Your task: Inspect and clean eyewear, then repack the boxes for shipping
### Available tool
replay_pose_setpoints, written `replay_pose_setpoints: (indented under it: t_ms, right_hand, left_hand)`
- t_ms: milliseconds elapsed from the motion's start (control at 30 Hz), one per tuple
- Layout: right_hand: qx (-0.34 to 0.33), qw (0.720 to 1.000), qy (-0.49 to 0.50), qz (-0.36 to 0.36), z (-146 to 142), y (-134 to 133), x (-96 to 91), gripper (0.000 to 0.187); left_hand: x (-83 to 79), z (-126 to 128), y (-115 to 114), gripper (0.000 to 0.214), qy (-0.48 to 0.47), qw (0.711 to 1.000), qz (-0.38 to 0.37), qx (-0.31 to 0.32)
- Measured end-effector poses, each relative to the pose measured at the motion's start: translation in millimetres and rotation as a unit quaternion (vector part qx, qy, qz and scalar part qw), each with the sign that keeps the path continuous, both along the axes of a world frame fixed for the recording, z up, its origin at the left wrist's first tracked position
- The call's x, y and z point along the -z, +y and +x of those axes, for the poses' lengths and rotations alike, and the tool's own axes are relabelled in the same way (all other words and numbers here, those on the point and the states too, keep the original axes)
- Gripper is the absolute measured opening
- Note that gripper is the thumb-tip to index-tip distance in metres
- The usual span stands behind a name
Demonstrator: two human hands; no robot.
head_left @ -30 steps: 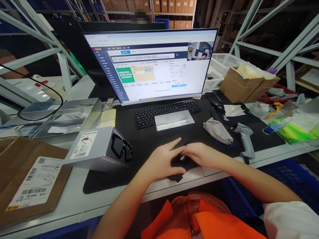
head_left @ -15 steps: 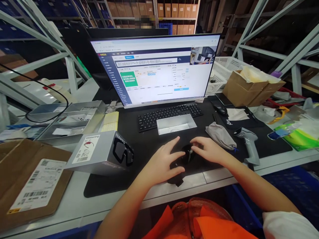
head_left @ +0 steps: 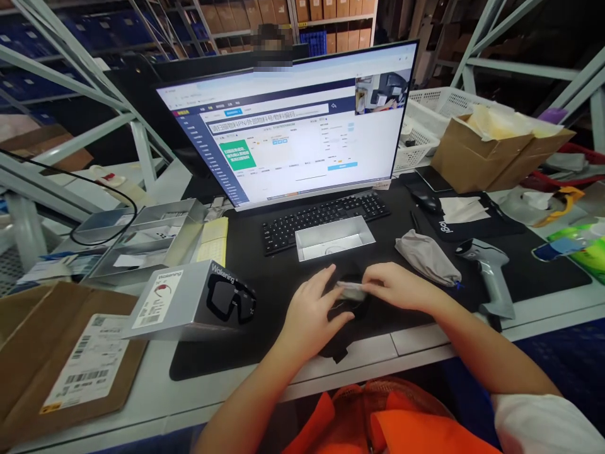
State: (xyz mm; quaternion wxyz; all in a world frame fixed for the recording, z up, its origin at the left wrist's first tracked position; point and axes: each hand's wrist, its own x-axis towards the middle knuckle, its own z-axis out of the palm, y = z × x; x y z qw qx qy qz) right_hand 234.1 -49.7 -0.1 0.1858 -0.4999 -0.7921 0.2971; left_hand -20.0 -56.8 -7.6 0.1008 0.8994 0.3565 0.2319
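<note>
Between my hands, near the desk's front edge, lies a black item [head_left: 334, 349], perhaps a case, dark against the black mat; its outline is hard to make out. My right hand [head_left: 394, 287] pinches a small pale, translucent-looking strip [head_left: 352, 291] above it. The strip's kind is unclear. My left hand [head_left: 312, 309] has its fingers apart around the left side of the black item, its index fingertip at the strip's left end. Beyond my hands stands an open silver box tray [head_left: 334, 241]. A grey Wokening box [head_left: 182, 306] with goggles pictured on it sits to the left.
A keyboard [head_left: 326, 217] and monitor [head_left: 293, 145] stand behind. At right are a grey cloth pouch [head_left: 428, 255], a barcode scanner [head_left: 489, 277] and a mouse [head_left: 426, 202]. An opened cardboard box [head_left: 61, 353] occupies the left; divided bins [head_left: 146, 243] stand behind it.
The pale strip now shows between my right fingertips, where a dark item with a small glint showed before. My left hand has shifted slightly toward it. The camera view has tilted a little.
</note>
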Motion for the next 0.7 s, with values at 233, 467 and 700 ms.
replay_pose_setpoints:
  t_ms: [233, 467, 700]
  right_hand:
    - [-0.099, 0.986, -0.011, 0.134, -7, -13, 9.4, 0.017]
    - [-0.076, 0.993, 0.081, 0.043, 3, -8, 6.7, 0.015]
    - [-0.043, 0.992, 0.106, -0.052, 2, -2, 14.7, 0.018]
  left_hand:
    - [2.3, 1, 1, 0.033, -0.018, 1.0, -0.005, 0.0]
    - [-4.8, 0, 2, 0.019, -0.061, 0.996, -0.061, 0.005]
    - [0.8, 2, 2, 0.017, -0.062, 0.995, -0.066, -0.034]
